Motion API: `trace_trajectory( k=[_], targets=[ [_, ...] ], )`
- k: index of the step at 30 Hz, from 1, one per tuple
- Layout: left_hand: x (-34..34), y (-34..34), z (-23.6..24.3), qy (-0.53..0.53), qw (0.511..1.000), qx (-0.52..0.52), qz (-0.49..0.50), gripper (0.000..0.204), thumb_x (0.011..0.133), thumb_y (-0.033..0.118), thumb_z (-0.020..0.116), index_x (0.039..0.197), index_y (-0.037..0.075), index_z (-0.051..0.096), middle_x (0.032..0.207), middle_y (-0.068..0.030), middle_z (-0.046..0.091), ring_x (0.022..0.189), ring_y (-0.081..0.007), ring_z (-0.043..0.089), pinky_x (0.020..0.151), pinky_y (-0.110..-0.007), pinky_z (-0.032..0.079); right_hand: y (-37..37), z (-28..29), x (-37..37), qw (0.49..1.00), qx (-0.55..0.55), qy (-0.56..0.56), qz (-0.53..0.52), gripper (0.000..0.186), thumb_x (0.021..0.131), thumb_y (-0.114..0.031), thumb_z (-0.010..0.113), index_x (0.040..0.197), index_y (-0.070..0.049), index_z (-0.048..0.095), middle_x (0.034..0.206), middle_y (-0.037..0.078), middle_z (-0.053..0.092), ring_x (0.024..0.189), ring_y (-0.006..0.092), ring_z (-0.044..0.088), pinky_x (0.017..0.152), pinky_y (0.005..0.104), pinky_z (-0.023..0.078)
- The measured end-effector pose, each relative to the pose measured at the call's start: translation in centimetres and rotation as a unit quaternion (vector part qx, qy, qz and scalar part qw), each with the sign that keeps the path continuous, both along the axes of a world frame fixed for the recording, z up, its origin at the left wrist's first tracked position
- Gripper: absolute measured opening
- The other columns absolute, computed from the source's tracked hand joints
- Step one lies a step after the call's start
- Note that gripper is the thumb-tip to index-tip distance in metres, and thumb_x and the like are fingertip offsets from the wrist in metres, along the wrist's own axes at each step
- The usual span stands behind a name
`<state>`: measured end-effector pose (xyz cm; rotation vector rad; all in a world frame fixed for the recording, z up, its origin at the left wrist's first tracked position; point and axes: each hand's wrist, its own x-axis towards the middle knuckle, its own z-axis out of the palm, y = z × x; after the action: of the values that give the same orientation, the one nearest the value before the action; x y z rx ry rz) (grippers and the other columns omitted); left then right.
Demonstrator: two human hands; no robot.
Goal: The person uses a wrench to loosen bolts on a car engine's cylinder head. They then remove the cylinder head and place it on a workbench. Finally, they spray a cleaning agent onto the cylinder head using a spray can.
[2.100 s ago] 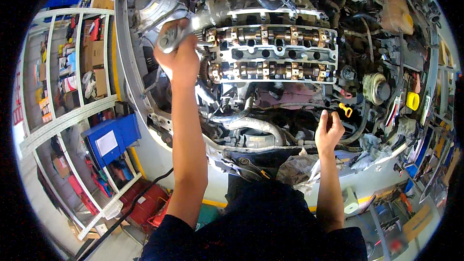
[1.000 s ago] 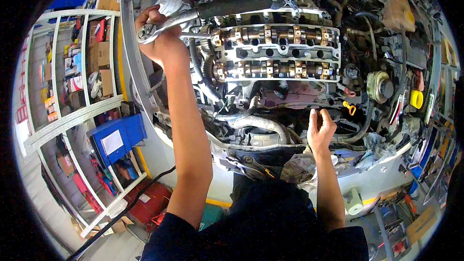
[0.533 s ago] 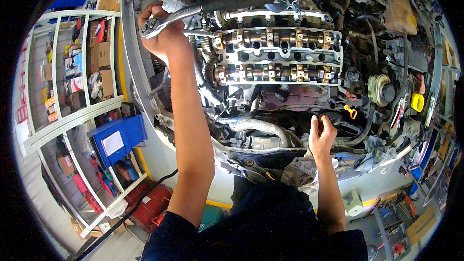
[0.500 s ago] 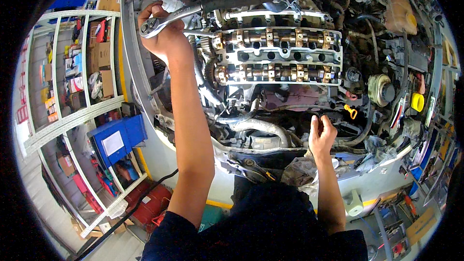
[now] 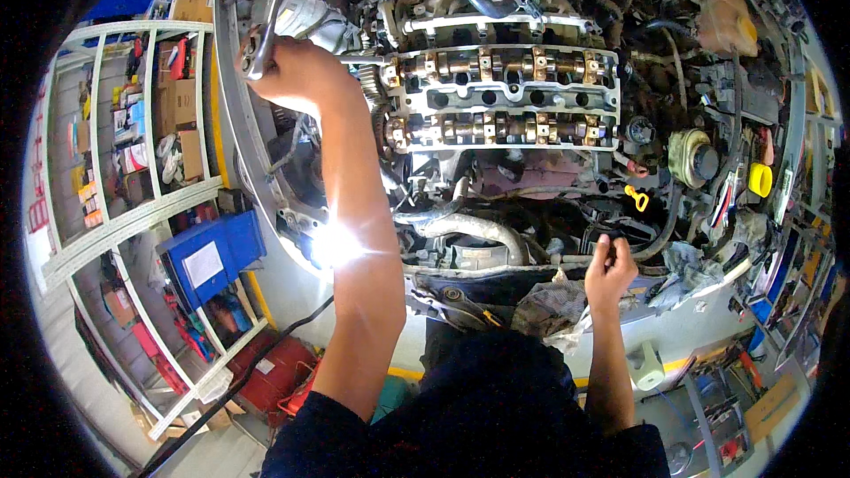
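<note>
Clutching a ratchet wrench by its head, a person's left hand is holding it left of the opened engine, while the right hand, thumb apart from curled fingers, is hovering near a yellow loop.

This was a car repair workshop. A car's engine sat in its open bay with its shafts bare to view, a steel wrench near it and a crumpled rag at the car's front edge. To the left, pale metal shelves carried cardboard boxes, smaller packets and assorted red and blue items.
</note>
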<state>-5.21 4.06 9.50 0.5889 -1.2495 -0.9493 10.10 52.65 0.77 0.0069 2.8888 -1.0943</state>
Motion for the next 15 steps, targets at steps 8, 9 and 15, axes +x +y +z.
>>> trace_trajectory(
  k=[8,9,15],
  targets=[
    [-0.4,2.0,-1.1,-0.091,0.994,0.004,-0.068,0.013,0.102,0.009,0.064,0.11,-0.002,0.063,0.092,-0.0103,0.067,0.087,-0.0193,0.063,0.082,-0.036,0.051,6.1,-2.6,1.9,0.995,0.077,-0.001,-0.058,0.027,0.1,-0.016,0.067,0.08,-0.002,0.057,0.07,0.013,0.054,0.06,0.0309,0.05,0.056,0.0431,0.039],
    [0.5,3.2,0.8,-0.081,0.983,0.108,-0.128,0.008,0.101,0.008,0.066,0.103,0.001,0.067,0.08,-0.0051,0.065,0.073,-0.0126,0.06,0.067,-0.031,0.047,6.3,-3.3,2.2,0.995,0.073,0.006,-0.067,0.027,0.1,-0.016,0.067,0.08,-0.002,0.057,0.071,0.014,0.054,0.06,0.0315,0.051,0.057,0.0435,0.04],
    [5.7,-0.4,3.1,-0.338,0.865,-0.094,-0.359,0.014,0.098,0.012,0.076,0.104,0.0,0.072,0.078,-0.0023,0.066,0.071,-0.0095,0.059,0.063,-0.026,0.043,6.7,-6.5,2.8,0.994,0.094,0.038,-0.042,0.032,0.102,-0.021,0.067,0.08,-0.002,0.053,0.072,0.015,0.053,0.065,0.0334,0.05,0.06,0.0453,0.04]
  ],
)
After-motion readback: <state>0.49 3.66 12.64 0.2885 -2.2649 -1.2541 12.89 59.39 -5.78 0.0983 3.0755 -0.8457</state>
